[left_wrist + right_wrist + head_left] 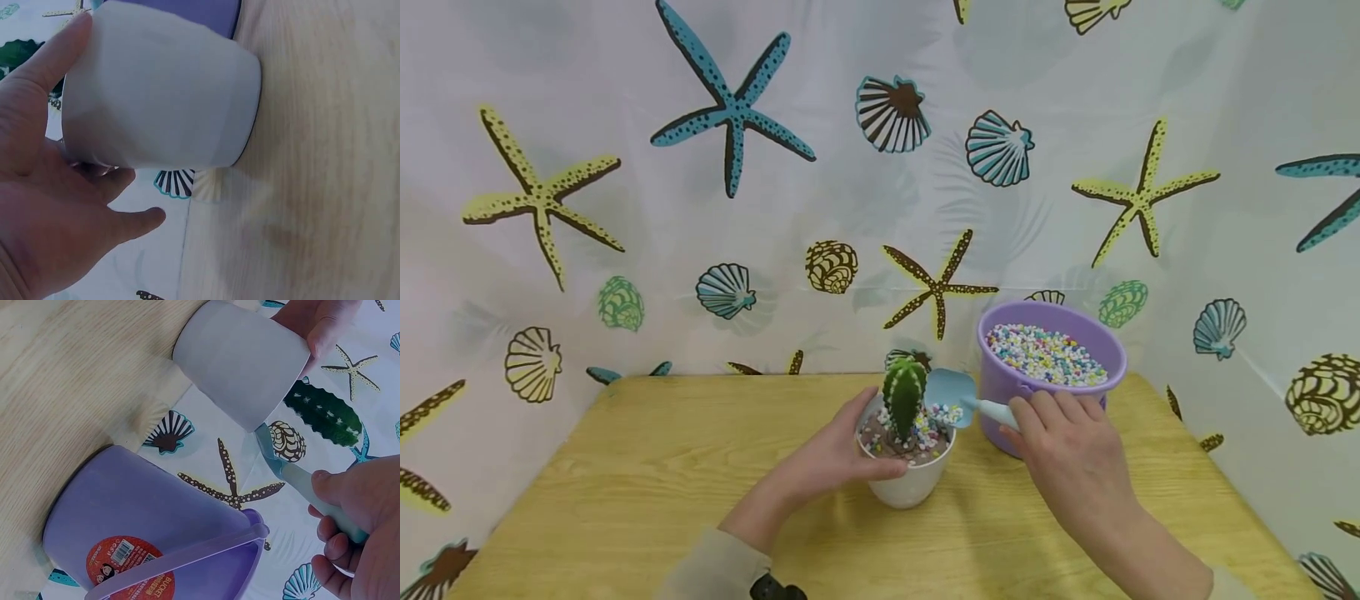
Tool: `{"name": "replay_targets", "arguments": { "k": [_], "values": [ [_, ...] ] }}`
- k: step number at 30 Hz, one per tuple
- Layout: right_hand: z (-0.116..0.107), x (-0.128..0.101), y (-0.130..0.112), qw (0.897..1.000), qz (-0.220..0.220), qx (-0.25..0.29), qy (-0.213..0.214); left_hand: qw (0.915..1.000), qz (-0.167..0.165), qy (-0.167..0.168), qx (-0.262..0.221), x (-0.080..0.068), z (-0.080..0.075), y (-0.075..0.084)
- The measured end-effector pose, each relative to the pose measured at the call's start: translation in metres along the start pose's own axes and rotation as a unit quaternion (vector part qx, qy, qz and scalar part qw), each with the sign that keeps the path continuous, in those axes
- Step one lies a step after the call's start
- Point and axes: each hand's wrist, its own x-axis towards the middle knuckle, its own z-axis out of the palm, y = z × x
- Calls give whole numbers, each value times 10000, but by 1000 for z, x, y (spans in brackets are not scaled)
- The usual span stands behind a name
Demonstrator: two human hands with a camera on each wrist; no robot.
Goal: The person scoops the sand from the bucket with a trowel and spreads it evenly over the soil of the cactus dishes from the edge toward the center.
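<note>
A white flowerpot [906, 487] stands on the table with an upright green cactus [904, 402] planted in it. My left hand [831, 454] grips the pot's left side, thumb along the near rim and fingers on the far side. With my right hand [1075, 454] I hold a small light-blue toy shovel [953, 390] by its handle. Its blade tilts over the pot's right rim, carrying some colourful pebbles [946, 413]. More pebbles lie on the brown soil [917, 454] around the cactus. In the right wrist view, my fingers curl round the shovel handle [319, 500].
Just right of the pot stands a purple bucket [996, 379], well filled with multicoloured pebbles [1047, 354]. Its handle [187, 555] hangs down across a red label [103, 550]. A patterned curtain [850, 200] borders the wooden table [685, 450] at the back and sides.
</note>
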Motion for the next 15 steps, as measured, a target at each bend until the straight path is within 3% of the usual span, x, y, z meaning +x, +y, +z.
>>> {"name": "replay_targets", "arguments": {
  "k": [8, 15],
  "values": [
    [-1, 0, -1, 10000, -20, -5, -26, 9971, -117, 743, 121, -5, 21, 6],
    [0, -2, -2, 10000, -21, 77, 12, 9927, -361, 1129, 201, -8, 36, 9]
  ]
}}
